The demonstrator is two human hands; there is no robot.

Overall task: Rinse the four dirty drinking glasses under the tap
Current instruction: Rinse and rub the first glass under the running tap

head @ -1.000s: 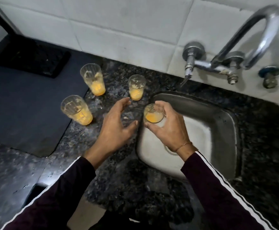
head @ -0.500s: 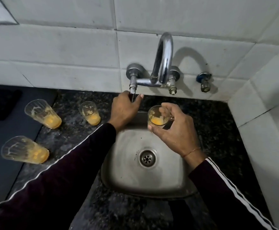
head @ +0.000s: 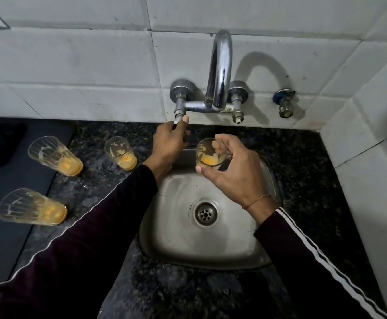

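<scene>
My right hand (head: 234, 171) grips a small dirty glass (head: 209, 154) with orange dregs, holding it over the back of the steel sink (head: 201, 247). My left hand (head: 169, 143) grips the left tap handle (head: 179, 120) under the wall-mounted chrome tap (head: 220, 72). No water is visible from the spout. Three more glasses with orange residue stand on the left: a small one (head: 120, 153) on the granite counter, a tall one (head: 54, 156) behind it, and another tall one (head: 31, 207) nearer me.
The dark speckled granite counter (head: 307, 171) surrounds the sink. A dark mat (head: 1, 238) covers the counter at far left. White tiled walls close in behind and on the right. A second small valve (head: 284, 104) sits on the wall right of the tap.
My view swung right from the glasses to the sink. My left hand went from hovering over the counter up to the tap handle. My right hand carried the glass over the sink.
</scene>
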